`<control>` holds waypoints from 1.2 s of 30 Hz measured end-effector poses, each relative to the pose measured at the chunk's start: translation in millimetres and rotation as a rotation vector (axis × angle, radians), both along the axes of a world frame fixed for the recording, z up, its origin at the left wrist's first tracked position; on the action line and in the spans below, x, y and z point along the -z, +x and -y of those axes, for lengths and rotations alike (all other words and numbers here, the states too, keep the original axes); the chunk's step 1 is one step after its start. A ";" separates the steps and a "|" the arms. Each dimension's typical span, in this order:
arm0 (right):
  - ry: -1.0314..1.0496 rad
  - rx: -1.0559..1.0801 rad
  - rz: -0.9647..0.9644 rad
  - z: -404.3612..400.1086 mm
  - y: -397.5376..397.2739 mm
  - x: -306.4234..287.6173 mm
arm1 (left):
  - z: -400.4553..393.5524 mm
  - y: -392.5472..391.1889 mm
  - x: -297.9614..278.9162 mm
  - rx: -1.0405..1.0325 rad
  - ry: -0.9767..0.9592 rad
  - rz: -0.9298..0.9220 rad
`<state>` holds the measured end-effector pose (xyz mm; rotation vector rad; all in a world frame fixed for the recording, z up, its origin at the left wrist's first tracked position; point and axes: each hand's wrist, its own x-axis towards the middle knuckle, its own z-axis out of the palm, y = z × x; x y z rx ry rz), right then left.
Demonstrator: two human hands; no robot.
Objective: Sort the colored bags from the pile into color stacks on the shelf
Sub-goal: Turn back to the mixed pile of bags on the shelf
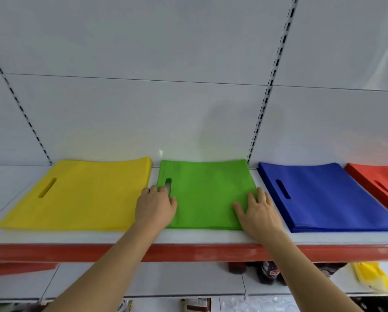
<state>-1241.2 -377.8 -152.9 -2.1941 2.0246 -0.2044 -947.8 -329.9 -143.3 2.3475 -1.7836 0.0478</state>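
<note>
Four flat stacks of cloth bags lie side by side on the white shelf: a yellow stack at the left, a green stack in the middle, a blue stack, and a red stack cut off by the right edge. My left hand rests flat on the green stack's left edge, beside its handle slot. On the stack's front right corner lies my right hand, fingers spread. Neither hand grips a bag.
The shelf has a red front lip and a white back panel with slotted uprights. Below, on a lower shelf, lie a loose yellow bag at the right and some dark packaged goods.
</note>
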 end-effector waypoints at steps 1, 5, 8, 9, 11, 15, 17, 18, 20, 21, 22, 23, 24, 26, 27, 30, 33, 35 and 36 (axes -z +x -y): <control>-0.035 0.000 -0.002 0.5 -1.1 -0.3 | -1.0 -0.4 -2.2 -0.004 -0.011 -0.001; -0.186 -0.008 -0.044 -2.9 1.5 -4.8 | -12.3 4.5 -10.6 -0.007 -0.087 0.052; -0.205 -0.065 -0.089 -13.0 15.2 -7.8 | -26.3 10.6 -15.2 -0.026 -0.117 0.083; -0.211 -0.085 -0.095 -16.9 22.7 -9.6 | -31.4 13.8 -17.4 -0.037 -0.123 0.091; -0.224 -0.125 -0.090 -26.0 42.4 -14.9 | -42.8 24.4 -20.9 -0.061 -0.130 0.104; -0.281 -0.219 -0.090 -48.0 95.1 -28.4 | -72.2 64.3 -25.7 -0.125 -0.152 0.105; -0.298 -0.263 -0.086 -63.7 126.6 -36.0 | -91.6 91.1 -28.7 -0.151 -0.151 0.100; -0.305 -0.286 -0.078 -72.2 143.7 -39.8 | -102.7 105.3 -30.9 -0.163 -0.150 0.101; -0.310 -0.336 -0.065 -90.6 181.2 -46.3 | -127.9 135.1 -36.6 -0.191 -0.152 0.093; -0.314 -0.362 -0.056 -100.1 201.6 -48.8 | -141.2 151.5 -39.5 -0.208 -0.163 0.091; -0.321 -0.389 -0.044 -109.3 222.5 -50.8 | -154.1 168.3 -42.2 -0.224 -0.178 0.089; -0.327 -0.415 -0.029 -118.6 243.1 -51.9 | -167.5 185.2 -44.4 -0.239 -0.190 0.084; -0.329 -0.441 -0.014 -128.2 263.3 -51.4 | -181.5 201.5 -45.6 -0.253 -0.190 0.083; -0.323 -0.491 0.000 -148.7 303.5 -46.3 | -212.2 233.8 -44.5 -0.298 -0.164 0.097; -0.311 -0.518 0.004 -158.5 322.5 -43.4 | -227.5 249.0 -42.9 -0.327 -0.152 0.098; -0.293 -0.621 0.029 -185.9 379.8 -40.9 | -272.4 290.9 -40.3 -0.411 -0.132 0.085; -0.324 -0.711 0.060 -205.1 442.0 -46.0 | -307.6 334.9 -44.3 -0.487 -0.149 0.071; -0.325 -0.770 0.061 -216.4 481.9 -47.2 | -328.3 363.8 -44.9 -0.540 -0.148 0.069; -0.323 -0.799 0.062 -221.0 500.8 -46.4 | -337.4 377.3 -43.4 -0.564 -0.145 0.074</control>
